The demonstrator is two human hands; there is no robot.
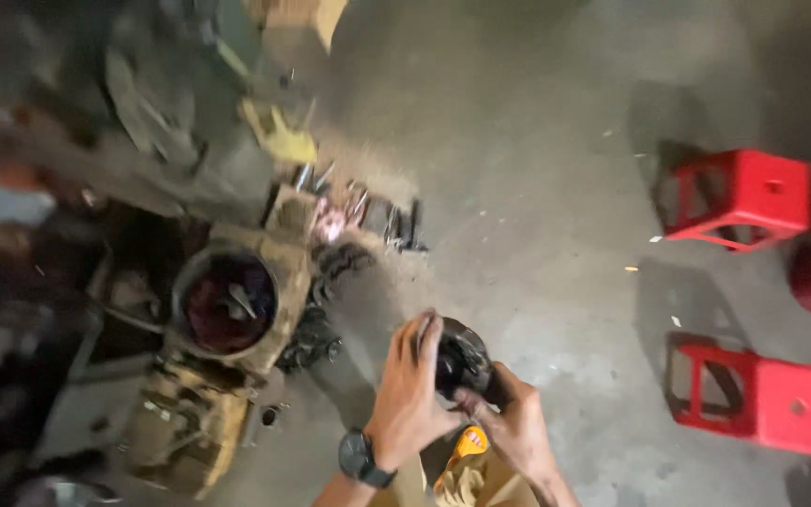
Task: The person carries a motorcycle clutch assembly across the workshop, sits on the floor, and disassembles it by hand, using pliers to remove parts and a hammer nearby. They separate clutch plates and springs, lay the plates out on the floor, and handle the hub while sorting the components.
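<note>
We see both hands gripping a dark round metal part [462,359] above the concrete floor [537,141]: left hand [408,394] wrapped over it, right hand [515,424] clasping beneath. Open gear housing [227,305] sits nearby; two red stools [753,197] well apart.

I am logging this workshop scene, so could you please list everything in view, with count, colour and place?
round metal part: one, dark, held over the floor, lower centre
machine housing: one, tan and grimy, round opening, on the floor left
loose metal pieces: several, dark, blurred, beside the housing
yellow item: one, above the housing, too blurred to tell
stools: two, red, on their sides, right
concrete floor: grey
wristwatch: one, black, left wrist
left hand: grips the part
right hand: grips the part from below
</note>
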